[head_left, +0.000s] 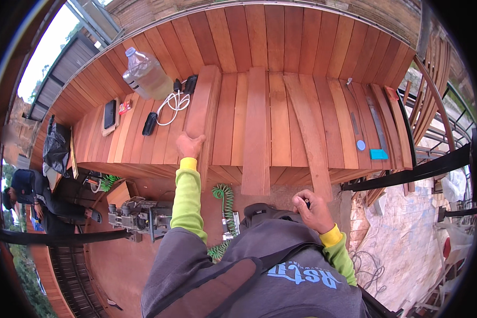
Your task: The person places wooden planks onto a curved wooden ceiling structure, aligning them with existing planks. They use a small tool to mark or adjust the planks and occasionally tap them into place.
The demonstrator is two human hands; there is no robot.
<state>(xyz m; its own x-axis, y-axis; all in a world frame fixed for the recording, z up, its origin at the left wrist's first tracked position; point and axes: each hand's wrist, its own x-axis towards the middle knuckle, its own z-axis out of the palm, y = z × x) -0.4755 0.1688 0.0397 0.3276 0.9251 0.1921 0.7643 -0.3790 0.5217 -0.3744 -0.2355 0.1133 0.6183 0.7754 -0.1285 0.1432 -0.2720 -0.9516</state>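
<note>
Dark grey clothing (180, 252), crossed by a strap with a brown panel (217, 291), fills the bottom centre of the head view. We extend two yellow-green sleeves from it toward a slatted wooden counter (228, 122) that spans the upper half of the frame.

We locate three board positions on the counter: a board stack (204, 100) left of centre, a middle board (256, 127) at centre, and a slanted board (308, 130) right of centre. The near ends of the middle and slanted boards overhang the counter's front edge.

Our left hand (190, 144), left of centre, is narrow, its fingers curled, and touches the near part of the board stack; whether it grips the wood we cannot tell. Our right hand (314, 211), right of centre, is closed around a small dark object (307, 203), just beside the near end of the slanted board.

At the upper left we find a clear jug (149, 78) containing liquid, a looped white cable (173, 108) and a black phone (109, 113). Toward the right end lie a blue disc (361, 145) and a teal-ended blade (378, 154).

Below the counter we see a coiled green hose (228, 204) and, farther left, a machine (143, 216). Another person (47, 199) is at the left edge.
</note>
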